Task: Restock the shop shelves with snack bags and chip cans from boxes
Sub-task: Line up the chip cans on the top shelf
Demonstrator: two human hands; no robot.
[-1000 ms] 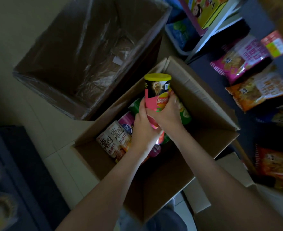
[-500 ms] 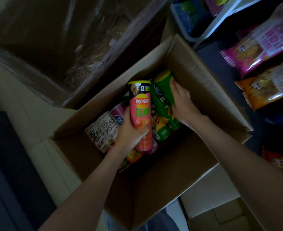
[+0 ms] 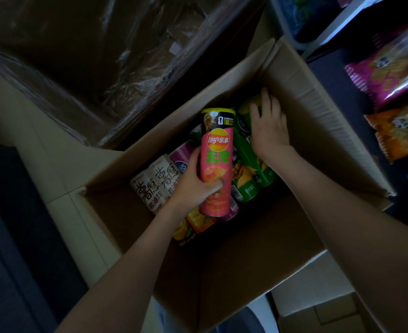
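My left hand [image 3: 193, 188] grasps the pink Lay's can [image 3: 216, 150] around its lower half, thumb across the front, holding it nearly upright over the middle of the cardboard box [image 3: 318, 111]. My right hand [image 3: 270, 133] reaches deeper into the box, its fingers curled over the upper end of a green can [image 3: 245, 116] that lies near the box's right wall. More cans lie packed inside the box: two white cans [image 3: 153, 186] and a purple can [image 3: 182, 153] toward its left wall. A plastic-lined box [image 3: 90, 56] stands beyond the box's far-left side. A pink snack bag [image 3: 390, 70] and an orange snack bag [image 3: 400, 135] lie to the box's right.
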